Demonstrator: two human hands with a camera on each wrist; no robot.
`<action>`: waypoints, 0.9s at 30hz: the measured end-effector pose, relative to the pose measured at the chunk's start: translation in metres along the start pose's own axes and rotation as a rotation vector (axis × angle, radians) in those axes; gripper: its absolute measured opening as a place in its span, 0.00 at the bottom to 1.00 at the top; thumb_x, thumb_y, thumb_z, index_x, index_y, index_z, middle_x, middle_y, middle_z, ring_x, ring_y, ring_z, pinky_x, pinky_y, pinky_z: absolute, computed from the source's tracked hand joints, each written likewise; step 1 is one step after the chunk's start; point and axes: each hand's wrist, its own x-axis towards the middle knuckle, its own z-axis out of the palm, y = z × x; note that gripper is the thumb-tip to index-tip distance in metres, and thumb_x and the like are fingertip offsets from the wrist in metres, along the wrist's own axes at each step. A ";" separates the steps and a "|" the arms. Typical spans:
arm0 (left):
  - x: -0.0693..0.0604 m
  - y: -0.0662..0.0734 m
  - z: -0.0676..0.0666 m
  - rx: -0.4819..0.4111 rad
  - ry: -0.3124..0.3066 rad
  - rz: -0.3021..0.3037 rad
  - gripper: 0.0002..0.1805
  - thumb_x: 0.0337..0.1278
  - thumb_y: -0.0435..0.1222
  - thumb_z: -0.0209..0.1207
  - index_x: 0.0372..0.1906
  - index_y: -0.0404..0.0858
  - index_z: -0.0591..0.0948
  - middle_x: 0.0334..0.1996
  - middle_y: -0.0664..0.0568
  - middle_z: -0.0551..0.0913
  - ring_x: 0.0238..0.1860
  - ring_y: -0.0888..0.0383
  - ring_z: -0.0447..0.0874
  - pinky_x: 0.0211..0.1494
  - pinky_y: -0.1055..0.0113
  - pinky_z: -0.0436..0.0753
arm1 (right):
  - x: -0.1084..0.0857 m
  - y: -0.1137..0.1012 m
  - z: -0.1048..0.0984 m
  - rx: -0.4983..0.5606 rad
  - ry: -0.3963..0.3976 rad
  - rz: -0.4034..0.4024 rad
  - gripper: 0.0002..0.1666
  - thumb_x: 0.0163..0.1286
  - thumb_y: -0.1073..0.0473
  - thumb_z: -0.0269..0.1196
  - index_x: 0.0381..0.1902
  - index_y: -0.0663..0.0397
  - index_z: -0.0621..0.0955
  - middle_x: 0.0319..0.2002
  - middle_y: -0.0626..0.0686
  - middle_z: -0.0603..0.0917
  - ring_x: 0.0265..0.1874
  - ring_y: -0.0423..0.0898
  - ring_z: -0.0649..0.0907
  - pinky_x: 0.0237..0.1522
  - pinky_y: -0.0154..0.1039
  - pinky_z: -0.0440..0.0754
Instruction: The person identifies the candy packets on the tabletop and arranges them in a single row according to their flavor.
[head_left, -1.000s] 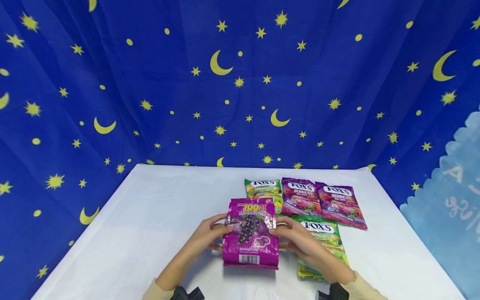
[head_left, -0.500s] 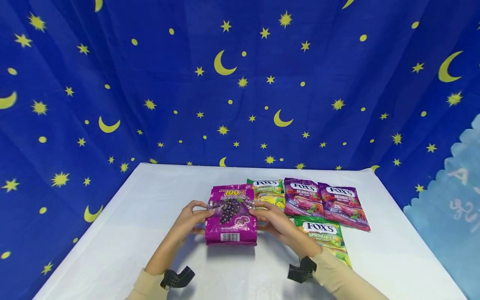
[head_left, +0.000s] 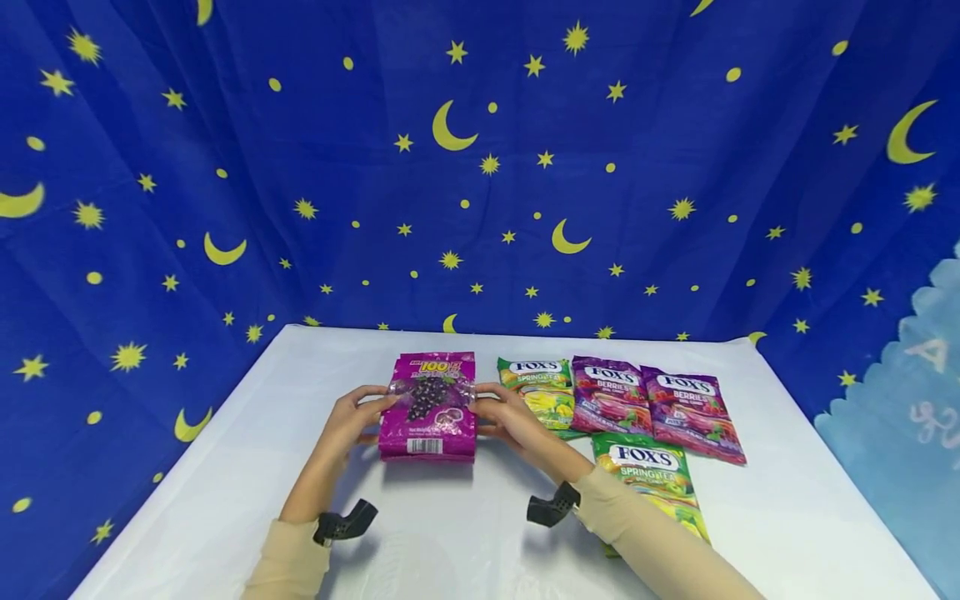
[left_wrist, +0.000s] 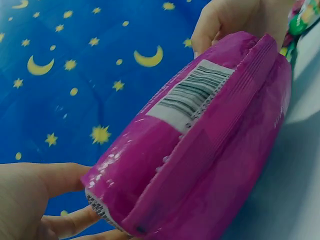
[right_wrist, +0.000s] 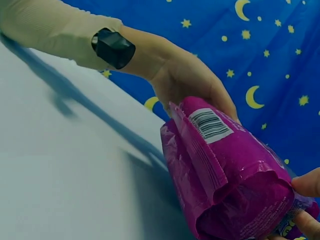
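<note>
A plump magenta candy bag (head_left: 427, 433), printed with "100" and dark grapes, is held between both hands at the left-centre of the table. My left hand (head_left: 351, 421) grips its left side, thumb at the front and fingers behind. On the opposite side, my right hand (head_left: 512, 418) holds it the same way. The left wrist view shows the bag's barcode (left_wrist: 192, 92) and sealed bottom edge, with left fingers (left_wrist: 65, 180) at its end. In the right wrist view the bag (right_wrist: 235, 175) tilts above the table, its shadow beside it; only the right fingertips (right_wrist: 307, 182) show.
Right of the bag lie a green Spring Tea bag (head_left: 543, 400) and two purple Berries bags (head_left: 611, 396), side by side. A nearer green Spring Tea bag (head_left: 652, 475) is partly covered by the right sleeve (head_left: 622, 517). A blue star-patterned curtain (head_left: 480, 208) stands behind the white table (head_left: 450, 542).
Both hands have carried the magenta candy bag left and farther back across the table, away from the green and purple bags. Those other bags have stayed in place.
</note>
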 end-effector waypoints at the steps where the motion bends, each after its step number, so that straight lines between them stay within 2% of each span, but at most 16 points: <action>1: 0.002 0.000 -0.003 0.005 0.013 0.001 0.28 0.61 0.46 0.63 0.60 0.33 0.74 0.52 0.38 0.79 0.38 0.56 0.82 0.36 0.61 0.85 | 0.005 0.001 0.003 0.001 0.002 -0.004 0.24 0.66 0.63 0.61 0.59 0.63 0.71 0.46 0.56 0.80 0.42 0.48 0.82 0.48 0.46 0.81; 7: 0.013 0.001 -0.018 0.032 0.114 0.013 0.28 0.63 0.46 0.61 0.61 0.32 0.75 0.53 0.37 0.79 0.33 0.62 0.82 0.35 0.65 0.85 | 0.030 0.005 0.022 0.007 0.018 -0.027 0.23 0.64 0.65 0.62 0.57 0.63 0.73 0.41 0.53 0.80 0.37 0.46 0.81 0.47 0.46 0.81; 13: 0.022 -0.004 -0.028 0.040 0.232 0.033 0.25 0.64 0.44 0.60 0.58 0.30 0.78 0.41 0.43 0.85 0.25 0.66 0.81 0.25 0.72 0.81 | 0.053 0.013 0.039 0.014 0.020 -0.038 0.23 0.63 0.66 0.61 0.56 0.64 0.72 0.40 0.52 0.79 0.34 0.44 0.81 0.44 0.45 0.82; 16: 0.026 -0.008 -0.032 0.083 0.287 0.041 0.24 0.64 0.44 0.59 0.57 0.31 0.79 0.46 0.41 0.83 0.30 0.63 0.80 0.27 0.73 0.80 | 0.062 0.016 0.046 -0.001 0.037 -0.027 0.24 0.63 0.66 0.61 0.57 0.63 0.72 0.38 0.53 0.79 0.32 0.43 0.80 0.41 0.42 0.83; 19: 0.031 -0.010 -0.036 0.128 0.326 0.057 0.24 0.64 0.45 0.59 0.56 0.31 0.80 0.55 0.37 0.79 0.46 0.51 0.80 0.44 0.65 0.81 | 0.070 0.018 0.053 -0.016 0.057 -0.016 0.25 0.62 0.66 0.62 0.57 0.62 0.72 0.38 0.53 0.79 0.32 0.43 0.80 0.41 0.42 0.82; 21: 0.034 -0.010 -0.039 0.145 0.349 0.068 0.24 0.63 0.45 0.59 0.56 0.30 0.79 0.58 0.35 0.76 0.57 0.43 0.75 0.57 0.57 0.76 | 0.075 0.018 0.058 -0.019 0.060 -0.014 0.25 0.62 0.66 0.62 0.57 0.62 0.71 0.38 0.53 0.79 0.33 0.44 0.80 0.42 0.44 0.83; 23: 0.037 -0.011 -0.043 0.150 0.371 0.069 0.24 0.63 0.44 0.59 0.55 0.29 0.79 0.58 0.34 0.75 0.63 0.40 0.69 0.65 0.52 0.68 | 0.079 0.018 0.062 -0.013 0.059 -0.006 0.25 0.62 0.66 0.62 0.57 0.62 0.71 0.37 0.53 0.79 0.33 0.44 0.80 0.44 0.45 0.83; 27: 0.042 -0.011 -0.050 0.147 0.403 0.073 0.23 0.63 0.43 0.59 0.54 0.28 0.80 0.57 0.33 0.75 0.63 0.40 0.69 0.66 0.51 0.66 | 0.086 0.019 0.068 0.029 0.065 0.020 0.24 0.61 0.67 0.62 0.56 0.63 0.72 0.30 0.50 0.78 0.30 0.42 0.77 0.43 0.43 0.82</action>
